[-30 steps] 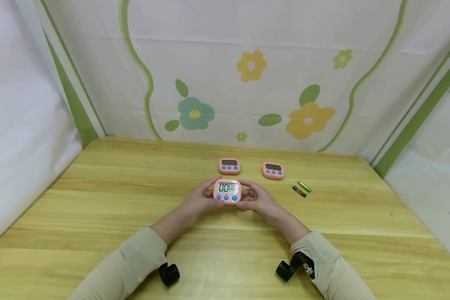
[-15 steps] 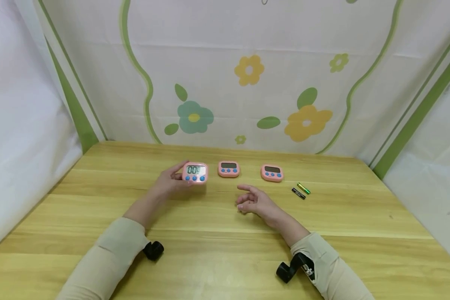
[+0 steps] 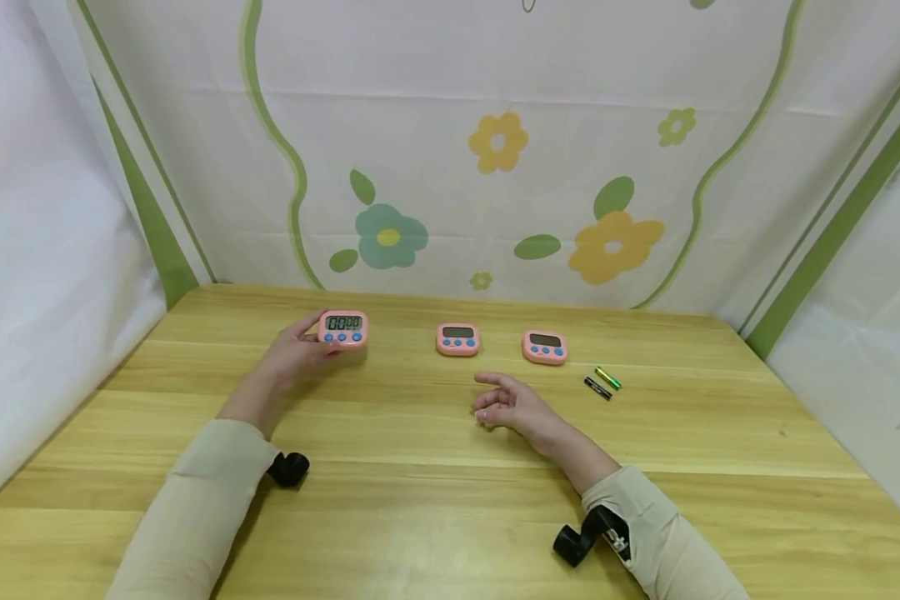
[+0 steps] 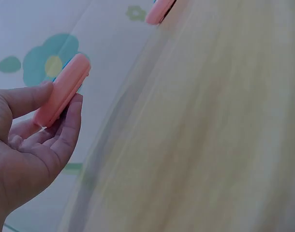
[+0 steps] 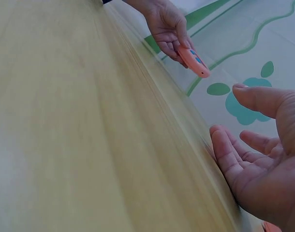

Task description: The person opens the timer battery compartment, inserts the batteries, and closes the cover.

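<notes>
My left hand [image 3: 291, 357] pinches a pink digital timer [image 3: 343, 331] by its left side, thumb in front and fingers behind. Its lit screen reads zeros above a row of blue buttons. In the left wrist view the timer [image 4: 65, 89] appears edge-on, apart from the tabletop. My right hand [image 3: 516, 410] holds nothing; its fingers are loosely bent, thumb and fingertips apart. Two more pink timers with blank screens lie on the table: a middle timer [image 3: 457, 340] and a right timer [image 3: 545, 347], both beyond the right hand.
A green-and-gold battery [image 3: 607, 377] and a black battery [image 3: 597, 388] lie side by side right of the timers. The wooden table [image 3: 420, 500] ends at a flowered white curtain [image 3: 435, 167] at the back. Black wrist mounts [image 3: 581, 537] stick out from the sleeves.
Both hands held the lit timer at first. The right hand let go and stayed near the middle, while the left hand carried the timer left and toward the back.
</notes>
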`<action>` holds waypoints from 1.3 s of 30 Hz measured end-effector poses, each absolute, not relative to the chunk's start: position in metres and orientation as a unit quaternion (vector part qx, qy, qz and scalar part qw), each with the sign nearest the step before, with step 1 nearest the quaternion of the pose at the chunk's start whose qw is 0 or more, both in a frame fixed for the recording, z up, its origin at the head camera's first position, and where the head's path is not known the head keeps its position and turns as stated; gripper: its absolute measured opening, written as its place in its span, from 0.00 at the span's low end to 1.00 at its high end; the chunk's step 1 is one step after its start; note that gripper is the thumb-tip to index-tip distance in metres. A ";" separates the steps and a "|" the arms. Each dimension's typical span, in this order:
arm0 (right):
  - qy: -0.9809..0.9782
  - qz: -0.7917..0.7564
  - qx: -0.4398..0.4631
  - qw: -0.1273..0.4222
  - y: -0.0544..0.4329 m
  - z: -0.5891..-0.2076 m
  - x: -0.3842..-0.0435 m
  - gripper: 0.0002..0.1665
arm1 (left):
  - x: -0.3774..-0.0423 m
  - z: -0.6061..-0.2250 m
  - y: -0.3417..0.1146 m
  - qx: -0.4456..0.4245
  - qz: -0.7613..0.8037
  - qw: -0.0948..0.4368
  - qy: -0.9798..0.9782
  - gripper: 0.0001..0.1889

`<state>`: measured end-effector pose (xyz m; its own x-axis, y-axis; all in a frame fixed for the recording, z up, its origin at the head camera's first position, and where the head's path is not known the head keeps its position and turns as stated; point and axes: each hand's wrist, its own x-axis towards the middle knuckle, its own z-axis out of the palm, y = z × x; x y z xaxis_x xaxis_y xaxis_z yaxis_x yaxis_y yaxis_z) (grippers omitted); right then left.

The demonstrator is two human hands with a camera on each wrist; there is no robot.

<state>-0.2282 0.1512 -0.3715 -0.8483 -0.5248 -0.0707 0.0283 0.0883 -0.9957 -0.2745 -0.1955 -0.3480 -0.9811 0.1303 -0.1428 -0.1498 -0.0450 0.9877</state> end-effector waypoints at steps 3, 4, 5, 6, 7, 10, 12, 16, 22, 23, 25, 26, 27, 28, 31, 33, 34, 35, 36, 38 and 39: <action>0.708 -0.651 -0.173 0.212 0.152 -0.371 -0.228 0.36 | -0.277 -0.350 -0.200 -0.021 0.706 0.088 0.702 0.36; 0.708 -0.651 -0.171 0.212 0.152 -0.371 -0.228 0.36 | -0.278 -0.351 -0.201 -0.025 0.703 0.086 0.705 0.36; 0.708 -0.652 -0.170 0.213 0.152 -0.371 -0.228 0.36 | -0.279 -0.351 -0.202 -0.030 0.701 0.084 0.708 0.36; 0.708 -0.652 -0.170 0.213 0.152 -0.371 -0.228 0.36 | -0.280 -0.352 -0.203 -0.031 0.700 0.083 0.709 0.36; 0.707 -0.652 -0.169 0.214 0.152 -0.371 -0.229 0.36 | -0.280 -0.353 -0.204 -0.032 0.700 0.081 0.709 0.36; 0.707 -0.652 -0.169 0.215 0.151 -0.371 -0.229 0.36 | -0.281 -0.357 -0.206 -0.034 0.706 0.078 0.703 0.36; 0.708 -0.651 -0.169 0.216 0.152 -0.371 -0.229 0.36 | -0.281 -0.359 -0.208 -0.031 0.707 0.077 0.702 0.36; 0.709 -0.650 -0.169 0.216 0.152 -0.372 -0.229 0.35 | -0.282 -0.362 -0.210 -0.030 0.705 0.074 0.705 0.36; 0.707 -0.652 -0.170 0.218 0.152 -0.372 -0.229 0.36 | -0.282 -0.364 -0.210 -0.039 0.691 0.066 0.718 0.32; 0.706 -0.652 -0.170 0.218 0.152 -0.372 -0.229 0.36 | -0.282 -0.364 -0.210 -0.040 0.690 0.064 0.720 0.32; 0.705 -0.653 -0.170 0.218 0.151 -0.372 -0.229 0.36 | -0.281 -0.365 -0.209 -0.042 0.686 0.059 0.724 0.32; 0.704 -0.654 -0.170 0.218 0.151 -0.372 -0.229 0.36 | -0.281 -0.365 -0.209 -0.042 0.684 0.056 0.726 0.32; 0.703 -0.654 -0.171 0.219 0.151 -0.372 -0.228 0.36 | -0.281 -0.365 -0.209 -0.040 0.683 0.053 0.728 0.32; 0.703 -0.655 -0.171 0.219 0.151 -0.372 -0.228 0.36 | -0.281 -0.366 -0.209 -0.040 0.681 0.049 0.730 0.32; 0.700 -0.657 -0.171 0.220 0.151 -0.371 -0.227 0.36 | -0.280 -0.367 -0.207 -0.039 0.674 0.035 0.737 0.31; 0.700 -0.657 -0.171 0.220 0.151 -0.371 -0.226 0.36 | -0.280 -0.368 -0.206 -0.041 0.667 0.023 0.744 0.30; 0.700 -0.658 -0.171 0.220 0.151 -0.371 -0.226 0.36 | -0.279 -0.368 -0.205 -0.042 0.665 0.017 0.746 0.29; 0.700 -0.658 -0.171 0.219 0.151 -0.371 -0.226 0.36 | -0.279 -0.368 -0.204 -0.044 0.661 0.012 0.749 0.29; 0.700 -0.657 -0.171 0.219 0.151 -0.372 -0.227 0.35 | -0.279 -0.368 -0.203 -0.046 0.658 0.007 0.752 0.28; 0.700 -0.658 -0.171 0.218 0.152 -0.373 -0.227 0.35 | -0.278 -0.368 -0.201 -0.048 0.652 -0.001 0.757 0.28; 0.700 -0.658 -0.172 0.218 0.152 -0.373 -0.228 0.35 | -0.277 -0.368 -0.200 -0.050 0.650 -0.004 0.759 0.28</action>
